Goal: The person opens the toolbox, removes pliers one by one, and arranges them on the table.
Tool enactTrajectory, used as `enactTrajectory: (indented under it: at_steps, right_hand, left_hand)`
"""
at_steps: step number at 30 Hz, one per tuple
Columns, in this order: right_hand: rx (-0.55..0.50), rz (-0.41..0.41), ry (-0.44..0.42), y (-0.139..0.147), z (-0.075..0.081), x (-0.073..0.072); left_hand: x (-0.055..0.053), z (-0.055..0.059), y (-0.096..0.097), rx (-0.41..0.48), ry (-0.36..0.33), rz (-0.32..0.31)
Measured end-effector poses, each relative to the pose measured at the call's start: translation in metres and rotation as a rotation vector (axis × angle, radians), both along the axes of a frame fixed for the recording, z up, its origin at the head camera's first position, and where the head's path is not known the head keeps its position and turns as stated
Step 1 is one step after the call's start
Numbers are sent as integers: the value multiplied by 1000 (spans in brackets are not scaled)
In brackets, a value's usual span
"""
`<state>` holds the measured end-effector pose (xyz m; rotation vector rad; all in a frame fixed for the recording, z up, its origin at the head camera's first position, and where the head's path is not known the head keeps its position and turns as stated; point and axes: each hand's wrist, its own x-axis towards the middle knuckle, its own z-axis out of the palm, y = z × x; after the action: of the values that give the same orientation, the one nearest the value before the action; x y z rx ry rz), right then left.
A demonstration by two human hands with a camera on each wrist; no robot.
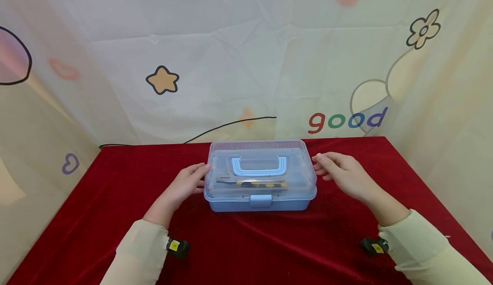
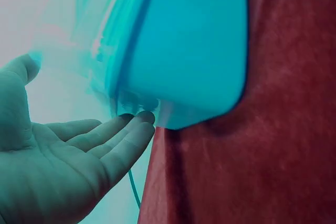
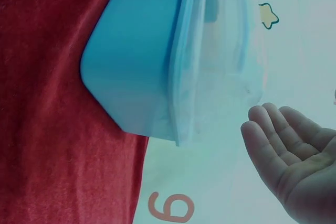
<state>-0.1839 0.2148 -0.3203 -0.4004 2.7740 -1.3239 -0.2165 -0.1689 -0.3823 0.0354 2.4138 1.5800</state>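
Note:
A blue plastic storage box (image 1: pixel 231 206) with a clear lid stands closed on the red cloth. Its blue carry handle (image 1: pixel 259 173) lies folded down on the lid, and a blue latch (image 1: pixel 260 201) sits at the front. Through the lid shows a yellow and black pen-like tool (image 1: pixel 262 184). My left hand (image 1: pixel 186 185) is at the box's left end, fingers fairly straight, fingertips at its side; firm contact is hard to tell. At the right end, my right hand (image 1: pixel 343 171) has loosely bent fingers, apart from the box in the right wrist view.
Red velvet cloth (image 1: pixel 246 250) covers the table. Behind it hangs a pale curtain (image 1: pixel 215 62) with printed stars, hearts and the word "good". Each wrist wears a small black camera, one on the left (image 1: pixel 178 248) and one on the right (image 1: pixel 374 246).

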Motion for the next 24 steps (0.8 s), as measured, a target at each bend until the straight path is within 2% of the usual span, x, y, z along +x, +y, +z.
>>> enactTrajectory:
  at_steps: [8, 14, 19, 24]
  right_hand:
    - [-6, -1, -12, -8, 7, 6]
    - [-35, 27, -34, -16, 8, 12]
    - [-86, 64, -93, -22, 6, 16]
    - [-160, 108, -183, -25, -1, 18]
  left_hand:
    - [-3, 4, -2, 56, -32, 27]
    - [-7, 9, -3, 98, -119, 46]
    - [-11, 14, -1, 120, -193, 67]
    - [-13, 15, 1, 123, -215, 91]
